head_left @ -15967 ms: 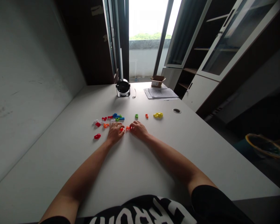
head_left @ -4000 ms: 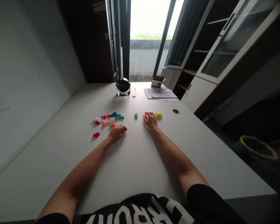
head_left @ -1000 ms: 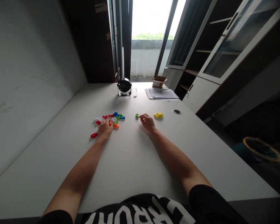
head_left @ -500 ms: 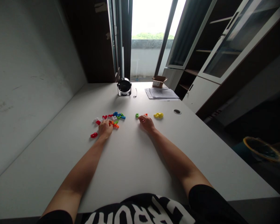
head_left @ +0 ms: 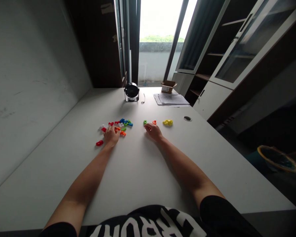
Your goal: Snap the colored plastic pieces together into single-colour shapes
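Note:
My left hand (head_left: 111,135) is at the near side of a loose heap of small plastic pieces, its fingers curled down. An orange piece (head_left: 117,129) shows at its fingertips; whatever lies inside the fingers is hidden. Around it are white pieces (head_left: 102,127), red pieces (head_left: 111,124), blue pieces (head_left: 122,120) and a green piece (head_left: 123,129). Another red piece (head_left: 99,143) lies apart, nearer me. My right hand (head_left: 153,131) has bent, slightly parted fingers, with nothing visible in them. Its fingertips are just below a separate green block (head_left: 145,122). A light orange block (head_left: 154,122) lies behind its knuckles.
Yellow pieces (head_left: 167,122) sit together on the white table (head_left: 138,171), right of my right hand. Farther back stand a round black device (head_left: 131,90), papers (head_left: 172,99) and an open cardboard box (head_left: 168,87). A cable hole (head_left: 187,118) is at the right.
My right hand has shifted slightly left and down toward me, so more of the light orange block shows behind it. My left hand stays nearly in place at the heap.

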Available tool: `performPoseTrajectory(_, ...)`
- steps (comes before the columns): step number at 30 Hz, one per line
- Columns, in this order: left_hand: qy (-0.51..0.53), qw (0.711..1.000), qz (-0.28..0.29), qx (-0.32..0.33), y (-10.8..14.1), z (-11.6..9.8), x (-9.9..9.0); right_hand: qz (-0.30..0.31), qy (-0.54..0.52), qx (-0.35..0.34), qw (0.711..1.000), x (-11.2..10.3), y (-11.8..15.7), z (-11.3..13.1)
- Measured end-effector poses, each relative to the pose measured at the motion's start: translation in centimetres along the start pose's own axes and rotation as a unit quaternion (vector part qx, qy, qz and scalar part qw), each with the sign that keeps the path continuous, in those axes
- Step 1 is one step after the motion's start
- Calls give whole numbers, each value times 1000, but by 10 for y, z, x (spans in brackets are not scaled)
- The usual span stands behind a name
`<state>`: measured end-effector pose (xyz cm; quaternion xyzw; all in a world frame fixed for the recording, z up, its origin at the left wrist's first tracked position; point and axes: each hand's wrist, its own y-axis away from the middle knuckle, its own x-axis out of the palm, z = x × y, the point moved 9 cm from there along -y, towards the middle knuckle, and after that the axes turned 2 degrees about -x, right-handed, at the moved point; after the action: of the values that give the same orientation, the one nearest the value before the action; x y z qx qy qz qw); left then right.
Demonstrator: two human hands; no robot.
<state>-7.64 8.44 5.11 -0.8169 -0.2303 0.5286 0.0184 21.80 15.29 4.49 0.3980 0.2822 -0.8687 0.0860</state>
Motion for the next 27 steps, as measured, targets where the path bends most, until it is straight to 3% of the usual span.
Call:
performPoseTrajectory(6,-11,998,-23,56,7,-19,-10,10,-12,-3,1000,2,1,5)
performPoseTrajectory(12,-9,985,50,166,20,-45,9,12,-20,-19,1000,3,1,16)
performPoseTrajectory(20,25,976,44,214,25,-54,13,51,-51,-61,996,17,5,48)
performPoseTrajectory(27,82,955,25,284,42,-76,2,49,-91,-59,993,24,12,81)
